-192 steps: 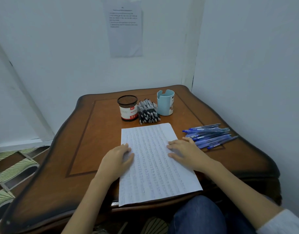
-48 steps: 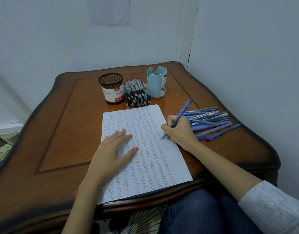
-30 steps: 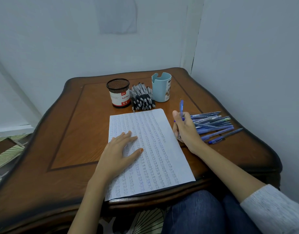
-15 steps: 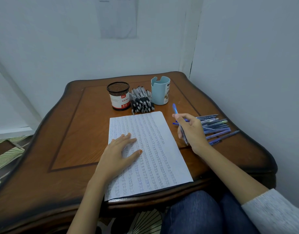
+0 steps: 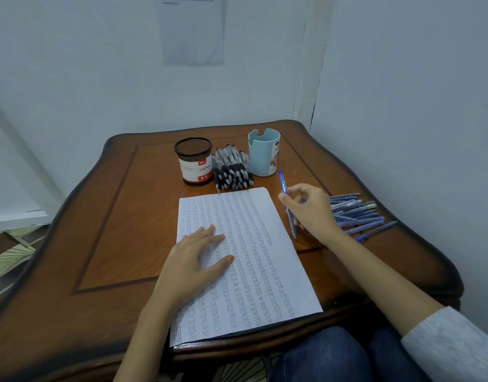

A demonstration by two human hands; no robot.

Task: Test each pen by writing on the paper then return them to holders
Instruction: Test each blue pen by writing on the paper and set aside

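A white sheet of paper [image 5: 253,260] covered in rows of blue scribbles lies on the wooden table [image 5: 121,216]. My left hand [image 5: 193,260] rests flat on its left half. My right hand [image 5: 311,210] holds a blue pen [image 5: 283,183] just off the paper's right edge, its upper end pointing toward the light blue holder [image 5: 263,153]. A black mesh holder [image 5: 194,161] with a red and white label stands at the back. Between the two holders lies a pile of black pens [image 5: 233,169]. To the right of my hand lies a pile of blue pens [image 5: 358,213].
Walls close in behind and to the right of the table, meeting at the far right corner. A printed sheet [image 5: 193,28] hangs on the back wall. My knee in blue jeans [image 5: 325,354] sits under the table's front edge.
My right hand finished writing, lifted the blue pen off the paper and turned it so its upper end points toward the holders. My left hand stayed flat on the paper.
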